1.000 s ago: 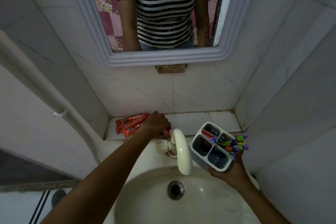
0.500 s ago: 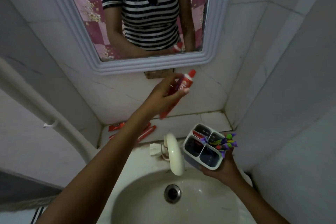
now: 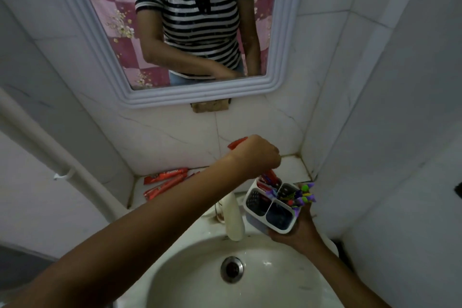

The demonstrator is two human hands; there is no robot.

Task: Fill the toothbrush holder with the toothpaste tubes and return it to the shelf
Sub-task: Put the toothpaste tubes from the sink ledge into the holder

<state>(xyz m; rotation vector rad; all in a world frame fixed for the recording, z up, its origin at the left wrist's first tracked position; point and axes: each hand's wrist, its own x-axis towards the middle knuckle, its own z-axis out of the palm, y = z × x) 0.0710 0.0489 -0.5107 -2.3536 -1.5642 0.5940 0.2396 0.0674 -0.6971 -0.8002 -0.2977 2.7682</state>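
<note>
My right hand holds a white toothbrush holder with several compartments from below, over the sink's right edge. Colourful toothbrushes stick out of its right side. My left hand grips a red toothpaste tube right above the holder. The tube's lower end dips into the far-left compartment, and its flat end pokes out behind my hand. Another red tube sits in that compartment. More red toothpaste tubes lie on the tiled shelf behind the sink, at its left end.
A white tap stands between my arms, over the white sink basin with its metal drain. A framed mirror hangs on the tiled wall above. A white pipe runs down the left wall.
My left hand picked a red tube off the shelf, lifted it up by the mirror, then brought it down to the holder, lower end into the far-left compartment. My right hand has kept the holder in place.
</note>
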